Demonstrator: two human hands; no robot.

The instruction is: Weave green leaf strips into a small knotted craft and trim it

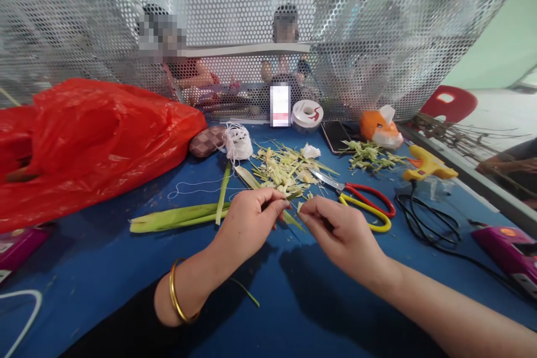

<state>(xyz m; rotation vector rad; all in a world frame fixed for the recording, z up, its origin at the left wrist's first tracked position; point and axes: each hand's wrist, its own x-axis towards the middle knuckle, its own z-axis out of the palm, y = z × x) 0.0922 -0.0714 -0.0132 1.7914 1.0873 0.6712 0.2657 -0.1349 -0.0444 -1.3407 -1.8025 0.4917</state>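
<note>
Over the middle of the table, my left hand point(247, 221), with a gold bangle at the wrist, is closed in a pinch. A narrow green leaf strip point(296, 222) juts out from its fingertips. Close beside it, my right hand point(342, 229) is also pinched, with a small pale leaf scrap point(299, 207) at its fingertips. Just beyond both hands lies a heap of leaf trimmings point(281, 168). Scissors point(369, 196) with red and yellow handles rest open behind my right hand. Long green leaves point(176, 218) lie left of my left hand.
White string point(238, 141), a phone point(280, 105), a ribbon spool point(307, 114) and a dark phone point(335, 137) stand or lie at the back. A red plastic bag point(104, 145) fills the left. To the right are a yellow glue gun point(428, 165) and its black cable point(428, 224).
</note>
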